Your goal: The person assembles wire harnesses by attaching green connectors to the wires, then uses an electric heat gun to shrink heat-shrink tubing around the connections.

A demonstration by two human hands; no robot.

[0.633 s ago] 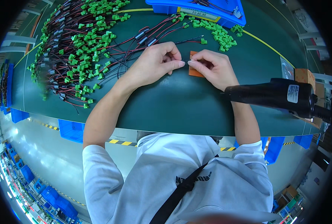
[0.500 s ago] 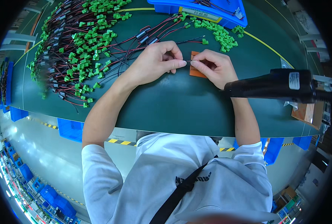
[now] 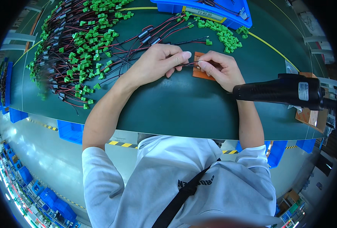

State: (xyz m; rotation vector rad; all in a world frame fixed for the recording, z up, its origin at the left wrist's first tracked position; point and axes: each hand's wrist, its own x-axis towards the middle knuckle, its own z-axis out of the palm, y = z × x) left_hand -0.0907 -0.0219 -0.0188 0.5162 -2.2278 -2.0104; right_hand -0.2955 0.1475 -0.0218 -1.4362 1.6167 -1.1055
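A thin dark wire (image 3: 190, 64) stretches between my two hands above the green table. My left hand (image 3: 155, 64) is closed round it with curled fingers, the thumb lying on top. The wire's far end sits in a pinch between thumb and forefinger of my right hand (image 3: 222, 69); its tip is hidden there. Just under the right fingertips lies an orange block (image 3: 203, 73), partly covered by that hand. Beyond my left hand, red and black cables with black cylinders (image 3: 145, 35) spread over the table. One small green connector (image 3: 208, 42) lies by a cable end.
A large heap of cables with green connectors (image 3: 77, 49) fills the left side. Loose green connectors (image 3: 226, 38) lie in front of a blue bin (image 3: 238, 21). A black tubular device (image 3: 278, 91) crosses over my right forearm. An open cardboard box (image 3: 313, 116) stands at the right edge.
My left thumb has lifted and slid up over the fingers. My right hand has shifted slightly right, and more of the wire shows between the hands.
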